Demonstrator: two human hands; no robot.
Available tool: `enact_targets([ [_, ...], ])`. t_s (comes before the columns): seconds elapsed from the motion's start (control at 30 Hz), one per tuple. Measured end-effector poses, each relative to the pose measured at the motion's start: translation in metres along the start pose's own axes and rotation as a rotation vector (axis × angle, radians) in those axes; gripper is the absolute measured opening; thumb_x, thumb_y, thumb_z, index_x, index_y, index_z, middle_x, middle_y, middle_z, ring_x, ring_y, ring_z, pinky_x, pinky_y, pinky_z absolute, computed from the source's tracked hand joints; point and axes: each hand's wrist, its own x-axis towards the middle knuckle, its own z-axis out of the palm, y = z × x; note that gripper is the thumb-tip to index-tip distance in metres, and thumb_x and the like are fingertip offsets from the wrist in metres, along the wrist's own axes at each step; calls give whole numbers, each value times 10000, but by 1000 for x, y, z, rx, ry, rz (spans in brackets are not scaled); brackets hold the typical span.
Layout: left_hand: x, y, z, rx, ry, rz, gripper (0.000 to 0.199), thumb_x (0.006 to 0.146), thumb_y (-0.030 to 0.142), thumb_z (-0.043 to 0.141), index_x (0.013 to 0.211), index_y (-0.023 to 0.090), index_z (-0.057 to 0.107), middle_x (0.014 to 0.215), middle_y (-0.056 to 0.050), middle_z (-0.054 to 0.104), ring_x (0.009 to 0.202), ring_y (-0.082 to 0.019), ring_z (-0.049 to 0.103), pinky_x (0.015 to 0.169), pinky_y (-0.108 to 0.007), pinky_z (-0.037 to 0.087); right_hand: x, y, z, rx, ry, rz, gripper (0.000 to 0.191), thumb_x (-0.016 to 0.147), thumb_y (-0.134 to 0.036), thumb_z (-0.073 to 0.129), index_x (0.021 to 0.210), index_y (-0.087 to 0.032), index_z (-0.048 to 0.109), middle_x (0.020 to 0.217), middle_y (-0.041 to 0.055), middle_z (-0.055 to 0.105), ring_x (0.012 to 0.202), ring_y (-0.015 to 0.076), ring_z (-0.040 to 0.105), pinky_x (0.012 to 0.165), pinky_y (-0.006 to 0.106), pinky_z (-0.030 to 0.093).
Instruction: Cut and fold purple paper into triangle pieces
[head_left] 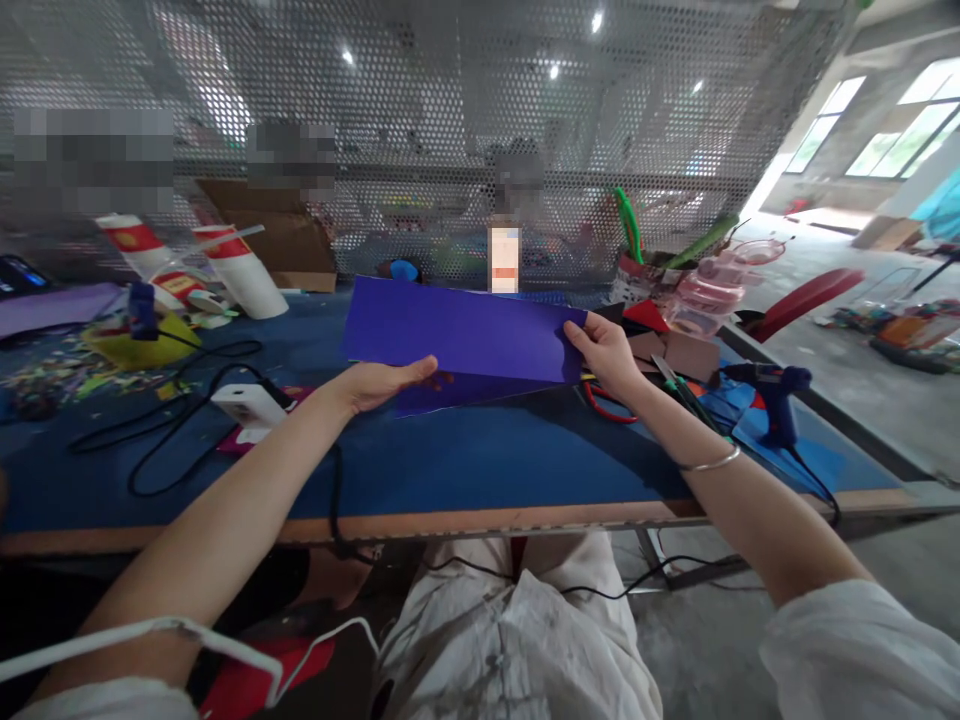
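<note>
Left hand [379,387] and right hand [606,350] are each drawn nearly closed, thumb against fingers, on one purple sheet [457,325]. Largest, the blue table [487,460] spans the view beneath both. Next, the sheet is raised above it, between the hands; a darker layer shows below, folded or separate, which cannot be told. The right thumb presses the right end; the left thumb lies at the near edge, fingers partly hidden, a spacing that probably keeps the sheet flat and steady. Smaller, a glue gun [781,400] rests at the right, perhaps to stay within reach; smallest, a red handle [604,414] lies near the right wrist.
</note>
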Motion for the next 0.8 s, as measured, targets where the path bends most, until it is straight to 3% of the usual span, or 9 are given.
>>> enact_targets([
  [0.1,2,3,1,-133,5,-6,547,689,758,756,791,221,758,924,-105,800,1022,-329,723,962,-468,551,-1,-2,1,-7,11,10,480,697,-663,798,856,-234,654,715,-24,660,590,123,556,511,250,478],
  [0.27,5,4,-2,-275,39,-41,447,659,616,886,717,203,724,787,-64,759,856,-252,691,885,-420,560,-1,-5,-2,-26,50,29,444,713,-634,818,794,-248,614,601,-66,540,507,97,487,465,234,440],
  [0.47,5,5,-1,-343,89,-90,371,682,506,917,722,189,728,742,-45,738,795,-219,681,860,-386,558,1,-6,-2,-6,90,79,407,745,-619,779,792,-246,623,609,-58,542,521,98,513,462,217,435],
  [0.8,6,8,0,-396,161,-139,235,845,348,829,758,175,696,696,-1,711,747,-179,666,887,-373,534,1,-13,1,20,121,165,351,787,-504,742,668,-227,562,584,-25,573,517,102,526,452,215,411],
])
